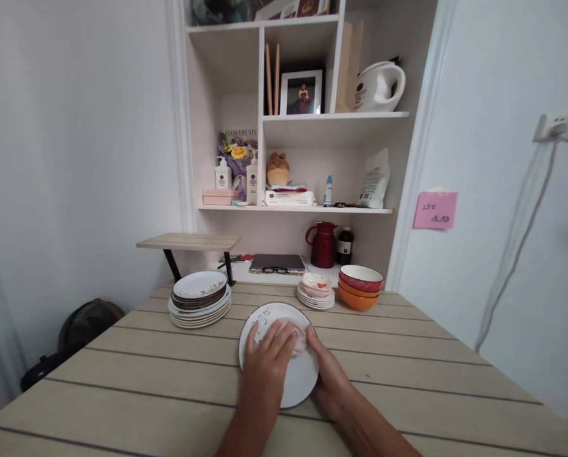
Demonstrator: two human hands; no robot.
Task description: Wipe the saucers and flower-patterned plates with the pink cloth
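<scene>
A white plate [297,384] with a dark rim and a small printed flower pattern is tilted up over the wooden table in front of me. My right hand [330,373] grips its right edge, thumb on the face and the other fingers behind. A pale pink cloth [299,336] lies bunched against the plate's face. My left hand [270,357] presses on this cloth, its fingers over it and partly hiding it. Behind to the left stands a stack of plates [200,298].
Small dishes [316,293] and stacked red and orange bowls [360,289] stand at the table's back right. A small raised shelf [188,242] is at the back left. Beyond are a laptop [278,262], a red jug [322,244] and white shelving [307,158]. Slats line the table [407,381].
</scene>
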